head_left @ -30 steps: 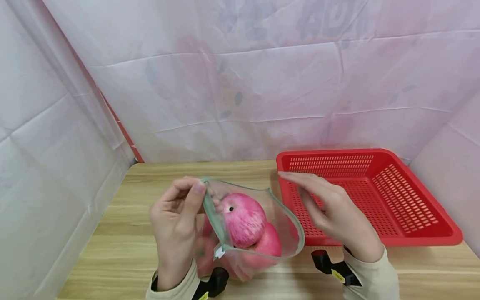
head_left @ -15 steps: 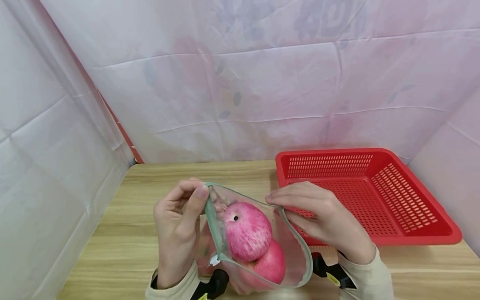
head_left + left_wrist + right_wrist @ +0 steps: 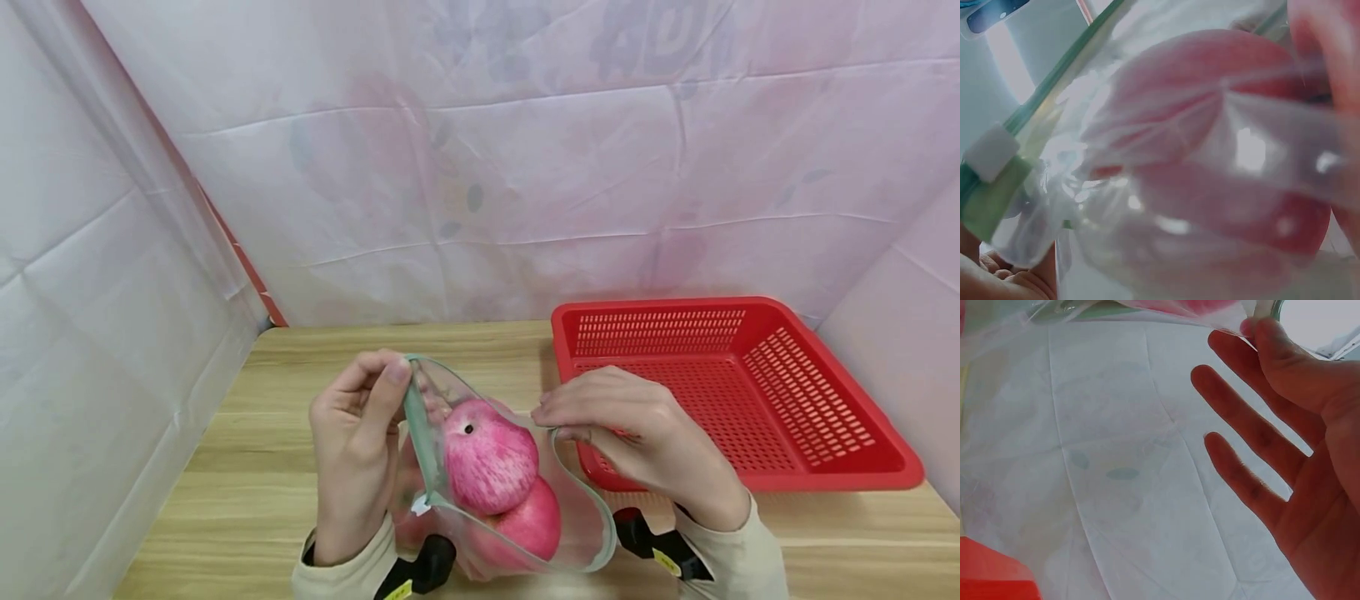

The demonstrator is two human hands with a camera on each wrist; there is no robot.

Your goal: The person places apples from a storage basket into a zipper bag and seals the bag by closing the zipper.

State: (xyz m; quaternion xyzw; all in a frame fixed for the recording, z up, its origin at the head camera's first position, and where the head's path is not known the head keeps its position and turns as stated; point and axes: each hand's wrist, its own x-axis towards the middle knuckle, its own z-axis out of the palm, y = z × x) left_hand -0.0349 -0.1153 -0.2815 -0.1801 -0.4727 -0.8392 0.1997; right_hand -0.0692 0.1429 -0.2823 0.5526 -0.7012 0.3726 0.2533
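A clear zip bag (image 3: 604, 533) with a green-edged mouth stands on the table, its mouth spread open. Inside are pink-red apples: one (image 3: 491, 458) on top with a dark spot at its end, another (image 3: 536, 521) lower at its front. My left hand (image 3: 356, 446) pinches the green edge at the bag's left corner between thumb and fingers. At the opposite side, my right hand (image 3: 637, 421) pinches the rim; in the right wrist view its other fingers (image 3: 1247, 475) spread away. A white slider (image 3: 991, 152) sits on the zip's near end. Bag film blurs the apples in the left wrist view.
A red perforated basket (image 3: 840, 367) stands on the right of the wooden table (image 3: 247, 467), close beside my right hand. White printed sheeting (image 3: 480, 167) hangs behind the table and along both sides.
My right hand has come down and left from above the basket and taken hold of the bag's rim. The left hand keeps its pinch; the bag's mouth has shifted shape slightly.
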